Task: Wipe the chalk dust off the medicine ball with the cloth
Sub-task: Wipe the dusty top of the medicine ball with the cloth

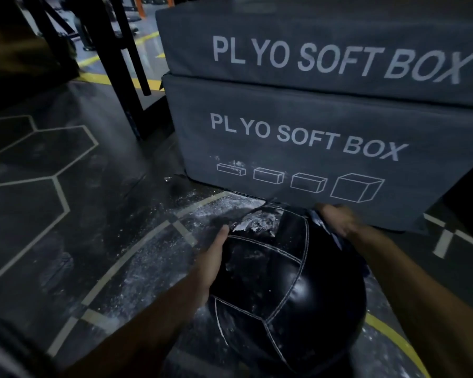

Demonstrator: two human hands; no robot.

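Dark rubber gym flooring [66, 214] with pale hexagon outlines and yellow lines fills the left and bottom of the frame, dusted with white chalk powder [224, 207] around the centre. Two stacked grey padded boxes printed "PLYO SOFT BOX" [311, 137] take up the upper right, and black metal rack posts [126, 64] stand in the upper left.

At lower centre sits the round black leather medicine ball with white stitched seams [284, 282], resting on the floor just in front of the lower box. A patch of white chalk smear [253, 223] shows on its upper left panel, with fainter specks further down.

Reaching in from the lower left, the left hand [212, 261] lies against the ball's left side, fingers straight and flat on the leather, thumb pointing up toward the chalk patch. Coming in from the lower right, the right hand [336, 221] is at the ball's upper right edge, blurred, fingers curled around a dark bluish cloth [321, 223] pressed against the ball; only a small fold of the cloth shows beside the fingers.
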